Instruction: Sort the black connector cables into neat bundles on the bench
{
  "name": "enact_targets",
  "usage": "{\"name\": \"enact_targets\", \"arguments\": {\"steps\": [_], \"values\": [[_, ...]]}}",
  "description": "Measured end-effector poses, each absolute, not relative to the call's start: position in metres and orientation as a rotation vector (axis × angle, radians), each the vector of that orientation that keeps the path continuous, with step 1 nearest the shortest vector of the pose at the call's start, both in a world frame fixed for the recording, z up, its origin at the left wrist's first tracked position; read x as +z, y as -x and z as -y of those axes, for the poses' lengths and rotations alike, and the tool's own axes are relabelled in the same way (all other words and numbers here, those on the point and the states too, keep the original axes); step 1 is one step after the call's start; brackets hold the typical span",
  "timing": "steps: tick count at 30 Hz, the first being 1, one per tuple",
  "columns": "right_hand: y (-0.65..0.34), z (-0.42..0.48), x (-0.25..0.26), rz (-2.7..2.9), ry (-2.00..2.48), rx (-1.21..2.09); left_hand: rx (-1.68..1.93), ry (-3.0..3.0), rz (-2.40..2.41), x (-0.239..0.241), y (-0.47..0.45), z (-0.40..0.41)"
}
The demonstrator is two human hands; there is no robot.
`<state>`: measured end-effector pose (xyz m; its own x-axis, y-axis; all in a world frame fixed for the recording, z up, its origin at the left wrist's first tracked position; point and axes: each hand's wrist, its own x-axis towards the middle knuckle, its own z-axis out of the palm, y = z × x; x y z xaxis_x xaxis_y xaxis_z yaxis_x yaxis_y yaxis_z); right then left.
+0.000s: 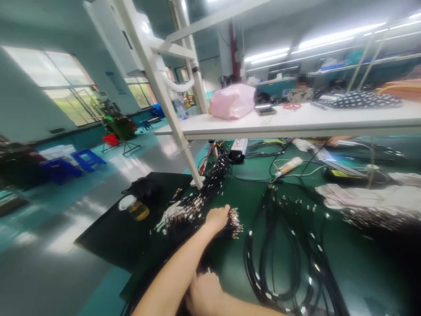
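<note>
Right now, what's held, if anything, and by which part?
Left hand: black cable bundle, apparently just behind its metal-tipped ends. Right hand: partly hidden, hold can't be told.

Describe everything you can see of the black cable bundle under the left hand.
The black cable bundle is many thin, dark strands gathered together, plastic-coated by the look of them. Its ends form a dense cluster of shiny, silvery and coppery tips, pointing toward the picture's right. It lies on the green tabletop. The left hand is over it behind the tips, its grip partly hidden. Its course beyond the forearm is unclear.
</note>
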<state>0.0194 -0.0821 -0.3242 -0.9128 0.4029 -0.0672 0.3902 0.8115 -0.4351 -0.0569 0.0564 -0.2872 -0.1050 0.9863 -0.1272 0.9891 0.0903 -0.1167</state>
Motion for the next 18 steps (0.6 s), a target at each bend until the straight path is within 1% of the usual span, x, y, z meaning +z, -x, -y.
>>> {"name": "enact_targets", "arguments": {"steps": [4, 8, 11, 13, 15, 18], "values": [[-0.026, 0.074, -0.327, 3.001, 0.689, 0.883, -0.222, -2.102, -2.303, -0.305, 0.048, -0.064], [-0.040, 0.064, -0.323, 2.911, 0.677, 1.120, -0.211, -2.145, -2.257, -0.322, 0.046, -0.058], [-0.051, 0.059, -0.323, 2.777, 0.804, 1.381, -0.224, -2.156, -2.231, -0.324, 0.052, -0.049], [-0.066, 0.052, -0.332, 2.603, 0.942, 1.533, -0.202, -2.130, -2.247, -0.320, 0.055, -0.043], [-0.094, 0.040, -0.351, 2.446, 1.057, 1.547, -0.092, -2.109, -2.253, -0.313, 0.053, -0.039], [-0.162, 0.016, -0.390, 2.297, 1.284, 1.335, 0.208, -2.061, -2.086, -0.308, 0.040, -0.036]]}}
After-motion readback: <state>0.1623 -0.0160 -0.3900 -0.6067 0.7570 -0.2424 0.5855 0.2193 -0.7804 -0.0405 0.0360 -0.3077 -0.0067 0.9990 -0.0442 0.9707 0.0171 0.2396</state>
